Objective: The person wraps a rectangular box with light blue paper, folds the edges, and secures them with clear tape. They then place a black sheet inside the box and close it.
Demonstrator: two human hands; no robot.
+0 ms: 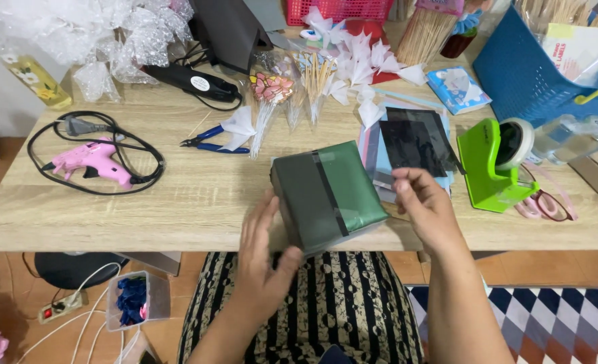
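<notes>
I am seeing a pale wood-grain table (177,202) carrying a pink glue gun (90,162), blue-handled pliers (211,140), a lime-green tape dispenser (491,168), and a dark green wrapped box (326,192) overhanging its near edge.

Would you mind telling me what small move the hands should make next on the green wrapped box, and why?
Probably bring the right hand back onto the green wrapped box and press down the dark tape strip. The left hand alone grips the box at the table edge, while the right hand hovers beside it over the dark sheets.
</notes>
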